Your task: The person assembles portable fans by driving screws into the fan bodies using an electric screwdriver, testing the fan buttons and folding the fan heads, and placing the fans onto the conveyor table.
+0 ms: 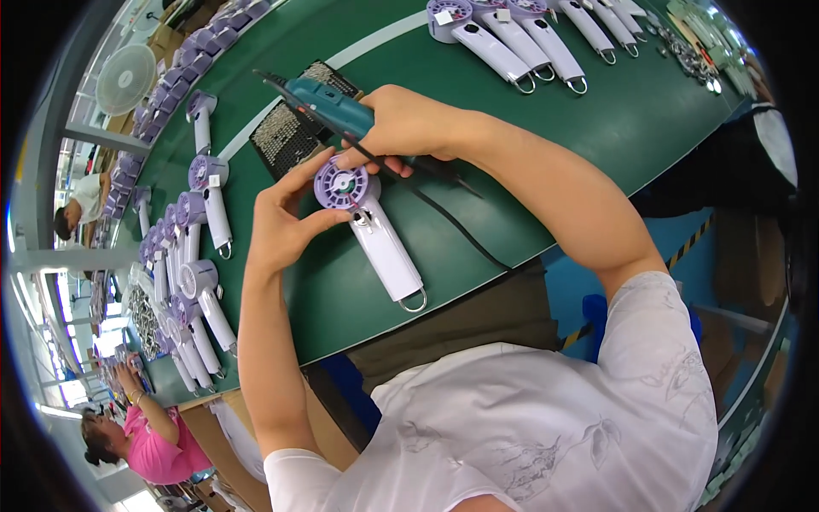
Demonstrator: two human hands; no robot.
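A white handheld fan (388,253) with a round purple head lies on the green table, its metal loop toward me. My left hand (286,220) grips the fan's head, thumb at the top of the handle and fingers along the far rim. My right hand (405,124) is closed around a teal electric screwdriver (331,104). The tool is tucked in the palm, its dark bit sticking out to the right, away from the fan. The right fingertips touch the fan's head. Inside the open head, white and green parts and a bit of red show.
Black trays of small screws (286,141) lie beyond my hands. The screwdriver's black cable (452,220) crosses the table. Several fans (205,294) line the left side; more (503,43) lie at the far right. A person in pink (162,439) works at the left.
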